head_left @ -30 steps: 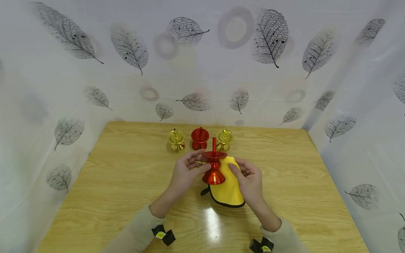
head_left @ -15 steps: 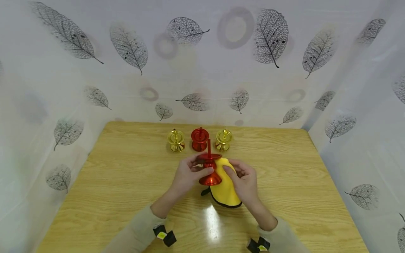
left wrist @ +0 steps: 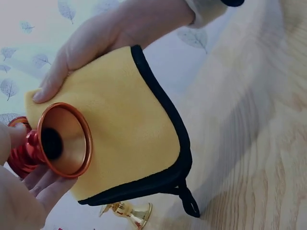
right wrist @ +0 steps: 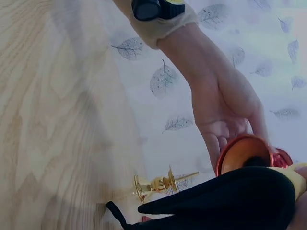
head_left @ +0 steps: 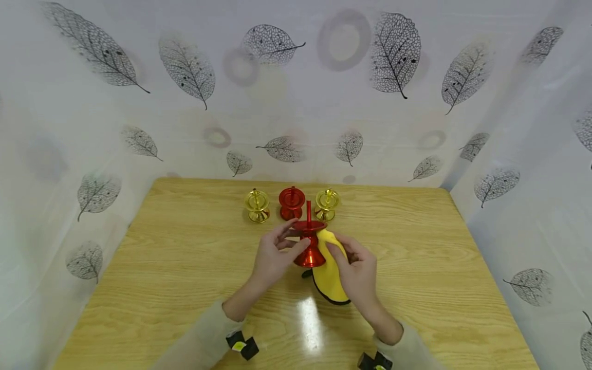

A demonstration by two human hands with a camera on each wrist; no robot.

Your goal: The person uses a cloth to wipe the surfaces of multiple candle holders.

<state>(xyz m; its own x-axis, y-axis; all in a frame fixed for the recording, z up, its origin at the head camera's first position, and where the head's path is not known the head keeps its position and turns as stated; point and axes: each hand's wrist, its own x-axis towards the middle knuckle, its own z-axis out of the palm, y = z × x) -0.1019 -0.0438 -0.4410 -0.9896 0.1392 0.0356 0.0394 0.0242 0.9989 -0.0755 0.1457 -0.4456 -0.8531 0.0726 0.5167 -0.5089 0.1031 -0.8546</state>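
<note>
My left hand (head_left: 272,258) grips a red metallic candle holder (head_left: 311,256) by its waist, upright above the table, with thumb in front. A wide flared foot, a round dish and a thin red spike make up its shape. In the left wrist view the hollow underside of the foot (left wrist: 74,139) shows. On the right, my right hand (head_left: 361,275) pinches a yellow cloth (head_left: 330,285) with black edging, thumb on the near side. The cloth's upper part lies against the candle holder's right side. A black loop (left wrist: 191,203) hangs from the cloth's corner.
Behind the hands, a gold candle holder (head_left: 257,206), a red candle holder (head_left: 291,204) and another gold candle holder (head_left: 327,205) stand in a row near the back of the wooden table (head_left: 185,267). Leaf-printed sheeting (head_left: 296,103) encloses the back and sides.
Both hands first moved slightly left with the candle holder and cloth; then the candle holder rose and shifted a little right. The cloth appears narrower. The standing candle holders stayed put.
</note>
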